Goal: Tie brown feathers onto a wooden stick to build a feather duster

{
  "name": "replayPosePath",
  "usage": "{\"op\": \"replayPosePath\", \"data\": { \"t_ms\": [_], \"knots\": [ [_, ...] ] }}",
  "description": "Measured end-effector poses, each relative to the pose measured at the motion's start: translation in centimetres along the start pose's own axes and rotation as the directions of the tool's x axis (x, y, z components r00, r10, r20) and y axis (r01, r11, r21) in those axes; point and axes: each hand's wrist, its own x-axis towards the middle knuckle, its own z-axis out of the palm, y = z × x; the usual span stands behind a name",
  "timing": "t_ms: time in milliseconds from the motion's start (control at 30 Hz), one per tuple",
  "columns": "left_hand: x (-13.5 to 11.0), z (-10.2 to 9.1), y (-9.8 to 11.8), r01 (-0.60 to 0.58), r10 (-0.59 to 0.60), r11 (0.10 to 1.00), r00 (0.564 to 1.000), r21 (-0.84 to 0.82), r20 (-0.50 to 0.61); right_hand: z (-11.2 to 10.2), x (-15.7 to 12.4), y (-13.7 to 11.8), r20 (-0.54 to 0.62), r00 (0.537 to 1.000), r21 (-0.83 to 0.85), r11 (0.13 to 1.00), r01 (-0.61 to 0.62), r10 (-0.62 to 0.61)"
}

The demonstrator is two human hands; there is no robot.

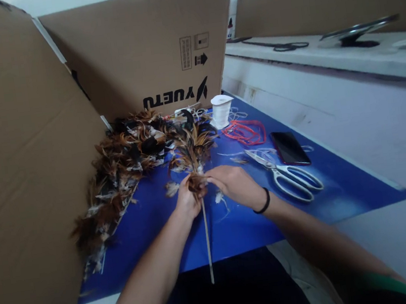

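Note:
A thin pale stick [208, 241] points toward me, its far end covered in brown and black feathers [192, 149]. My left hand [186, 201] is closed round the stick just below the feather bundle. From the right, my right hand [234, 184] pinches the base of the feathers; a black band circles its wrist. Both hands meet over the blue mat [243, 226].
A long pile of loose brown feathers [123, 170] runs along the mat's left side beside tall cardboard walls [20, 161]. White-handled scissors [288, 175], a dark phone [290, 148], red cord [247, 131] and a white thread spool [220, 111] lie to the right.

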Motion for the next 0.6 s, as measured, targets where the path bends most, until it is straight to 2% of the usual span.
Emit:
{"op": "replayPosePath", "data": {
  "t_ms": [100, 167, 200, 267, 333, 367, 400, 467, 600],
  "knots": [
    [0.3, 0.1, 0.1, -0.024, 0.025, 0.999, 0.999, 0.048, -0.025, -0.1, 0.6, 1.4, -0.149, 0.987, 0.193, 0.981, -0.032, 0.061],
    [0.2, 0.2, 0.1, -0.034, 0.034, 0.998, 0.999, 0.059, -0.013, -0.5, 1.2, 2.1, -0.251, 0.945, 0.422, 0.902, -0.087, 0.209],
    [0.2, 0.3, 0.1, -0.035, 0.035, 0.997, 0.999, 0.065, -0.004, -0.6, 1.4, 2.3, -0.253, 0.917, 0.547, 0.827, -0.126, 0.307],
    [0.0, 0.5, 0.2, -0.034, 0.034, 0.996, 0.999, 0.084, 0.001, -0.9, 1.7, 2.2, -0.153, 0.868, 0.764, 0.614, -0.199, 0.472],
    [-0.2, 0.7, 0.2, -0.036, 0.037, 0.993, 0.999, 0.109, -0.009, -1.1, 1.8, 1.6, -0.003, 0.847, 0.877, 0.409, -0.253, 0.532],
    [-0.2, 0.7, 0.2, -0.036, 0.038, 0.992, 0.999, 0.121, -0.012, -1.1, 1.9, 1.1, 0.065, 0.845, 0.896, 0.343, -0.284, 0.531],
    [-0.3, 0.7, 0.1, -0.037, 0.039, 0.990, 0.999, 0.134, -0.008, -1.1, 2.0, 0.7, 0.124, 0.845, 0.898, 0.304, -0.319, 0.521],
    [-0.3, 0.7, 0.1, -0.045, 0.043, 0.986, 0.999, 0.161, 0.015, -1.0, 2.3, -0.1, 0.215, 0.833, 0.869, 0.288, -0.401, 0.511],
    [-0.3, 0.8, 0.0, -0.086, 0.075, 0.972, 0.996, 0.217, 0.056, -0.1, 2.9, -0.6, 0.273, 0.761, 0.804, 0.296, -0.517, 0.589]
  ]
}}
